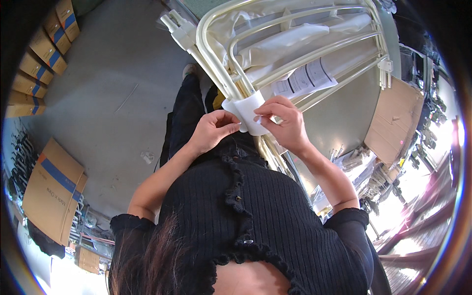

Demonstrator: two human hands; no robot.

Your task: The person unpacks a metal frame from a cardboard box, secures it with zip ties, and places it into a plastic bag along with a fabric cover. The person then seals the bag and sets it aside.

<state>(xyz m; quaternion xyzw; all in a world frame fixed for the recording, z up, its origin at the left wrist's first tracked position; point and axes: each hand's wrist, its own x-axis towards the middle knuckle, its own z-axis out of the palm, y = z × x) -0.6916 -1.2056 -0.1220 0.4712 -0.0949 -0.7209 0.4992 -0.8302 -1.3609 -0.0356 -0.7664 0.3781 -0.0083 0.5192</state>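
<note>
A cream-coloured frame of bent metal tubes (290, 43) lies in front of me, its bars running from the far right toward my waist. Around its near tubes wraps a sheet of white foam (251, 109). My left hand (215, 131) is at the foam's left edge, thumb and forefinger pinched together on a tiny whitish bit. On the other side, my right hand (284, 122) pinches another small white piece against the foam's right part. What these bits are is too small to tell. A printed paper sheet (305, 79) rests among the bars beyond my right hand.
Cartons with blue stripes (48, 49) line the far left. A large flattened carton (54, 189) leans at the near left, beside racks of dark parts. To the right stand a brown cardboard sheet (395, 118) and bundles of wrapped tubes (354, 164). Grey floor (128, 64) spreads on the left.
</note>
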